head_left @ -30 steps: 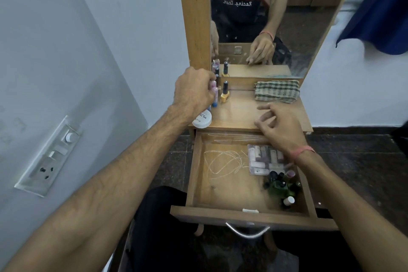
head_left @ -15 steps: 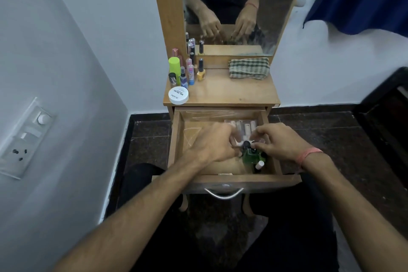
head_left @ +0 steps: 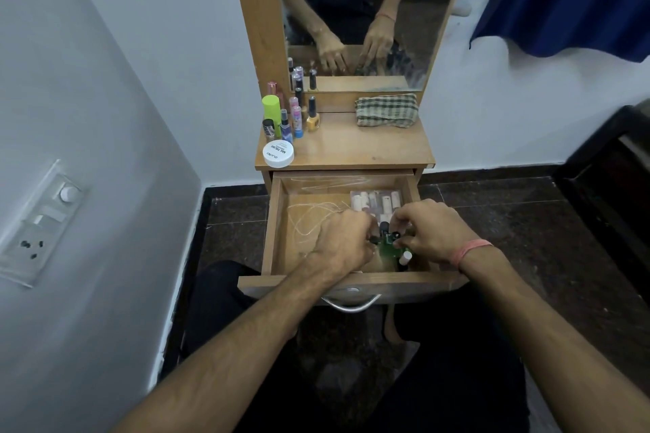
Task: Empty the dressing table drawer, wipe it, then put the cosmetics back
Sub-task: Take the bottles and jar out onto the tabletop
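Note:
The wooden drawer [head_left: 271,232] is pulled out under the dressing table. At its right front stand a green bottle [head_left: 388,252], a white-capped bottle [head_left: 405,258] and small dark-capped bottles. My left hand [head_left: 346,242] reaches in from the left, its fingertips pinching a dark-capped bottle [head_left: 375,240]. From the right, my right hand [head_left: 431,234] pinches another black-capped bottle [head_left: 396,234]. A clear pack of pale tubes [head_left: 374,201] lies at the back right, and a loose pale string [head_left: 309,221] on the left floor.
On the tabletop [head_left: 351,148] stand several bottles at the left, among them a green-capped one [head_left: 271,112], a yellow one [head_left: 312,121], and a white round tub [head_left: 278,153]. A folded checked cloth [head_left: 387,110] lies under the mirror [head_left: 358,10]. A wall is close on the left.
My left hand left the bottles on the tabletop and came down into the drawer. My right hand moved from the tabletop edge onto the small bottles.

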A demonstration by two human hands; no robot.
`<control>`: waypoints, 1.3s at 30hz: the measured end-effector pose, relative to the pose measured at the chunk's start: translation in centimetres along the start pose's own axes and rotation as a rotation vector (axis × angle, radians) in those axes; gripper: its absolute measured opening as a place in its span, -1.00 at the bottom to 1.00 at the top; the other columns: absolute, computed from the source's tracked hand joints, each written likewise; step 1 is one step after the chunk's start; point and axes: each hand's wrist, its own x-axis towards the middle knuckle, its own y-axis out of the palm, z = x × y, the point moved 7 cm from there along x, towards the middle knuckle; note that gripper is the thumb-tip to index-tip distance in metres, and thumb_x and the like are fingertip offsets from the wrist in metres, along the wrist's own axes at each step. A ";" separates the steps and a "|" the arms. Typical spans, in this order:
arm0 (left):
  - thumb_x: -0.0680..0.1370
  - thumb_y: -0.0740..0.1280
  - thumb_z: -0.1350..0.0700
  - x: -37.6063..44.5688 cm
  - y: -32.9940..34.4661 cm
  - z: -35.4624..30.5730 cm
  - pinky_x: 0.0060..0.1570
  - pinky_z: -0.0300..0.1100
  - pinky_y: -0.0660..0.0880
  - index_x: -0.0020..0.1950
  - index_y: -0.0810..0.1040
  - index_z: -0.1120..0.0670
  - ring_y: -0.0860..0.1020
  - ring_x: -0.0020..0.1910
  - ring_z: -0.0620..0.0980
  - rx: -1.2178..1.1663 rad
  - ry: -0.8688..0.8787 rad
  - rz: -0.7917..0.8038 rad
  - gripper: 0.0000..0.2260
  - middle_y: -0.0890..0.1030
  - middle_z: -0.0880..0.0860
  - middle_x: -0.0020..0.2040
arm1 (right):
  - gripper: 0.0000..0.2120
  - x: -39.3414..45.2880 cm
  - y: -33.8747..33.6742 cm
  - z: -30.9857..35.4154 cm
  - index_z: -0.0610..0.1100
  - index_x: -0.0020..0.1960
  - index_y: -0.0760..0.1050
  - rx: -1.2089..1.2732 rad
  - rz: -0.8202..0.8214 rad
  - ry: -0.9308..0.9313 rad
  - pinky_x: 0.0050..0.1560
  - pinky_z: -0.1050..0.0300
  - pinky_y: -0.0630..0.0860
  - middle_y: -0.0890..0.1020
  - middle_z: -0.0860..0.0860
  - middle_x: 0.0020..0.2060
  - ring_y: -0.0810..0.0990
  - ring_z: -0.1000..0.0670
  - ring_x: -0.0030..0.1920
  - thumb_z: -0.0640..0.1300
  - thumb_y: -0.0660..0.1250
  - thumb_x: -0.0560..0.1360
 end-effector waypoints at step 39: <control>0.67 0.47 0.06 6.0 -19.6 10.0 0.07 -0.02 0.56 0.23 0.78 -0.17 0.61 0.24 0.12 0.124 -0.098 -0.450 -0.80 0.74 -0.01 0.15 | -0.85 15.8 -9.8 11.2 -0.05 0.19 0.53 0.080 -0.517 -0.118 -0.04 -0.04 0.50 0.58 -0.06 0.16 0.64 -0.15 0.02 0.01 0.33 0.71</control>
